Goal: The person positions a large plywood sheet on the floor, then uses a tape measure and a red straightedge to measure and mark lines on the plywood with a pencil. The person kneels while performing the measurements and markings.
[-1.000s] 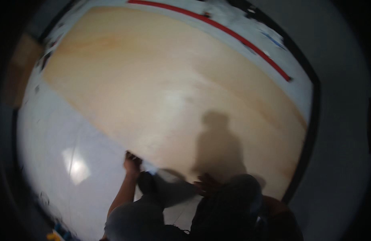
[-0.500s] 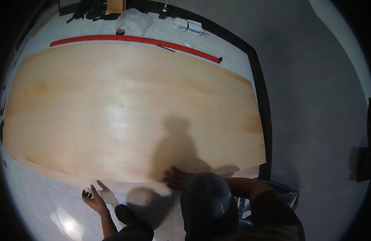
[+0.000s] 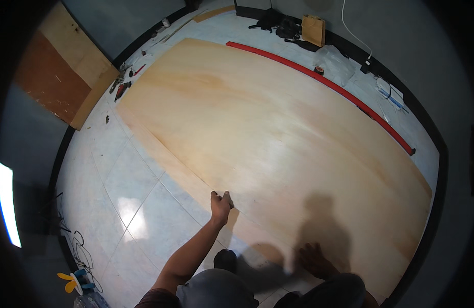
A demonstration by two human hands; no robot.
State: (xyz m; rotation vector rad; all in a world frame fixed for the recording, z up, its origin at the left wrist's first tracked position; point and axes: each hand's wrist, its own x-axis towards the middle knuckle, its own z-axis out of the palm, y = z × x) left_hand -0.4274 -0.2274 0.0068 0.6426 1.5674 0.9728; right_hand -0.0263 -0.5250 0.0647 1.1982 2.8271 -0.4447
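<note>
Tiles [image 3: 111,164] underlay the board [image 3: 221,118]. Left hand [image 3: 220,209] pinched its lower-centre edge, right hand [image 3: 316,261] splayed; apparent alignment next needed even force.

bright strip [image 3: 8,204] left; glare [image 3: 133,218] on floor tiles [image 3: 160,220]; shadow [image 3: 323,226] on wooden sheet [image 3: 247,128]; rim dark, bent.

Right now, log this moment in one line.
left hand: at near edge of plywood sheet, grip unclear | right hand: spread open at same edge | red bar: beside far edge
</note>
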